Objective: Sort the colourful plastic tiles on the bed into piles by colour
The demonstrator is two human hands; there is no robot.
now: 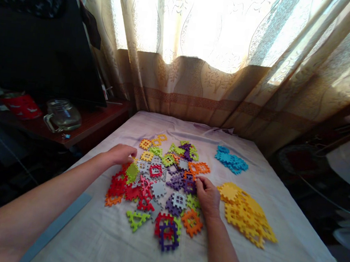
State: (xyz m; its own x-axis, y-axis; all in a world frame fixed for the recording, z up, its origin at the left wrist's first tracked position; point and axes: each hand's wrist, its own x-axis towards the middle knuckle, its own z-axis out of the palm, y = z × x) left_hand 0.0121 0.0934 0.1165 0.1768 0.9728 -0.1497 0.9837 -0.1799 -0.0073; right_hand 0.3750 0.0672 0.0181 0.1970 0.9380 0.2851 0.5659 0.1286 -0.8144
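On the white sheet (190,128), the left hand (121,154) is reaching over the left edge of the mixed pieces (158,189), and the right hand (208,196) is resting beside a purple piece (189,186); one cannot tell whether either is gripping. Further right, a blue pile (231,160) and a yellow pile (247,215) are lying. A red cup (23,106) is showing white marks, too blurred to read, and a glass jug (65,117) is standing before a dark screen (39,54).
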